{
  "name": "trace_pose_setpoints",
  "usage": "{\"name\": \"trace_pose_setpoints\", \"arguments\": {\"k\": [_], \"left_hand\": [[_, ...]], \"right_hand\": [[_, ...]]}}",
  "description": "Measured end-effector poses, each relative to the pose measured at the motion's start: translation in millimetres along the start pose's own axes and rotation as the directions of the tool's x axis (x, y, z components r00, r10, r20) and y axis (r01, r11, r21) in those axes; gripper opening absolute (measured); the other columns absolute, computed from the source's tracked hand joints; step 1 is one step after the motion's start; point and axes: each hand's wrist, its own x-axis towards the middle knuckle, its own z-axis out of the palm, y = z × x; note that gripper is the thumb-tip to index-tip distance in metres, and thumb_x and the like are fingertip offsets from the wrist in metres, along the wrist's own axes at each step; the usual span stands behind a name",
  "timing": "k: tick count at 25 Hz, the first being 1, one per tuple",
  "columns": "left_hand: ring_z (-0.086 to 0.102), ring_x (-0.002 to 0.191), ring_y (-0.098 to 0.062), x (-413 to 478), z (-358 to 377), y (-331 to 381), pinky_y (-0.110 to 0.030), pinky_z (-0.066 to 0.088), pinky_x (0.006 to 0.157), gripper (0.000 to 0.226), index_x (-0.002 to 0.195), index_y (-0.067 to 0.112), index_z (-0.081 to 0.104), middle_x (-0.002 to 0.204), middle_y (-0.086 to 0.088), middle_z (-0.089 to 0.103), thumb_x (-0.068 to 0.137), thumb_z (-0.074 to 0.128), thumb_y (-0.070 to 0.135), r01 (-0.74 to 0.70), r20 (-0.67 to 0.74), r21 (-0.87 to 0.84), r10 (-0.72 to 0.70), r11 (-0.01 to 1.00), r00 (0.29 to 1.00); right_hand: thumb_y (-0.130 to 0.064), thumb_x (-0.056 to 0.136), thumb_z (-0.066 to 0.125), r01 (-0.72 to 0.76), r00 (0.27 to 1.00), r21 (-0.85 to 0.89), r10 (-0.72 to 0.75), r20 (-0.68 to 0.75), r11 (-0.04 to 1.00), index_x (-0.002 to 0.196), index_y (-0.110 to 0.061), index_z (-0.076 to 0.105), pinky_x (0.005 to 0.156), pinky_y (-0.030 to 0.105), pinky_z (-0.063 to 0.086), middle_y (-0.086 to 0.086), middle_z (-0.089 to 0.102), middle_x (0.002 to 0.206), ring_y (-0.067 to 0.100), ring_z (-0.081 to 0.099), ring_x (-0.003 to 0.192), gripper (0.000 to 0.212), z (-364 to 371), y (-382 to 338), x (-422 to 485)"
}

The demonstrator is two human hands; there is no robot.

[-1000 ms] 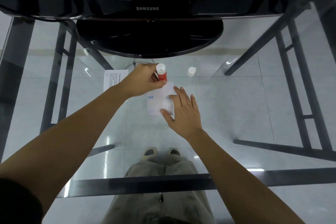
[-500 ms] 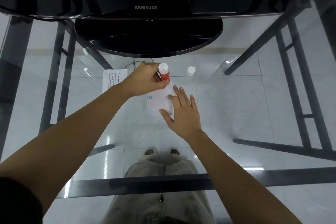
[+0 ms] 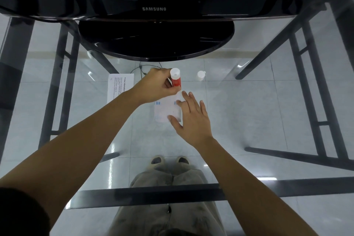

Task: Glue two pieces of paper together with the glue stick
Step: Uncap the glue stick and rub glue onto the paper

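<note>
Left grip (image 3: 156, 87) wraps the glue stick (image 3: 175, 80) mid-frame, right hand (image 3: 192, 119) open and flat on the paper (image 3: 164, 111); I'd pin firmly and stroke lightly along the top edge.

The glue stick (image 3: 175, 81) has a red body and a white end. The small paper (image 3: 166, 110) is white with short light-blue marks near its far edge. The second paper (image 3: 118, 88) is white with lines of black print. The cap (image 3: 201, 75) is white. The monitor (image 3: 153, 8) is glossy black with silver letters. The bench (image 3: 249, 101) is clear glass on a dark grey frame. The floor tiles (image 3: 239, 124) are pale grey-white. The trousers (image 3: 168, 188) are beige, the sleeve (image 3: 17, 214) black.
</note>
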Motion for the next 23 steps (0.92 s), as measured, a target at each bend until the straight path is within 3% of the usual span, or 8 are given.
{"name": "trace_pose_setpoints", "arguments": {"k": [2,5,12,17,23], "left_hand": [[0.057,0.072,-0.008,-0.2,-4.3,1.4,-0.001,0.038,0.061,0.019,0.096,0.012,0.06,0.086,0.003,0.062,0.083,0.066,0.025,0.048,-0.103,-0.049,-0.053,0.998,0.993],[0.063,0.074,-0.008,-9.3,-8.9,0.9,-0.012,0.048,0.069,0.017,0.094,0.015,0.064,0.085,0.002,0.067,0.081,0.068,0.024,0.063,-0.155,-0.178,-0.092,0.982,0.984],[0.065,0.074,-0.004,-49.6,4.2,-11.2,-0.017,0.054,0.071,0.023,0.098,0.016,0.066,0.088,0.001,0.071,0.077,0.072,0.023,0.018,0.032,-0.187,-0.013,0.982,0.999],[0.062,0.073,0.0,-52.9,10.9,-9.6,-0.009,0.048,0.068,0.026,0.102,0.016,0.064,0.088,0.004,0.068,0.078,0.07,0.026,-0.048,0.174,-0.081,0.062,0.996,0.983],[0.063,0.077,-0.01,-45.9,7.0,-7.6,-0.018,0.05,0.071,0.027,0.104,0.012,0.064,0.094,-0.002,0.068,0.079,0.07,0.023,-0.038,0.044,-0.098,0.042,0.994,0.998]], "right_hand": [[-0.055,0.092,0.033,0.004,1.0,-0.012,-0.003,0.027,1.0,0.137,-0.022,0.037,0.112,0.036,-0.004,0.001,0.019,0.156,0.019,0.008,0.145,0.056,-3.3,-0.5,-0.6],[-0.044,0.096,0.029,0.049,0.997,-0.003,-0.049,0.057,0.999,0.139,-0.021,0.036,0.115,0.038,0.001,0.002,0.019,0.156,0.019,0.008,0.145,0.049,-14.1,3.2,-2.8],[-0.04,0.095,0.04,0.205,0.958,-0.076,-0.185,0.218,0.976,0.144,-0.025,0.024,0.116,0.04,0.012,-0.004,0.007,0.158,0.016,0.004,0.145,0.054,-35.0,22.9,1.3],[-0.043,0.093,0.041,0.201,0.959,-0.074,-0.181,0.216,0.977,0.143,-0.027,0.026,0.114,0.037,0.013,-0.009,0.011,0.158,0.015,0.005,0.145,0.055,-34.7,24.3,3.3],[-0.044,0.091,0.045,0.202,0.961,-0.034,-0.191,0.201,0.979,0.14,-0.028,0.03,0.112,0.037,0.015,-0.01,0.016,0.156,0.013,0.009,0.144,0.054,-34.1,27.4,5.4]]}}
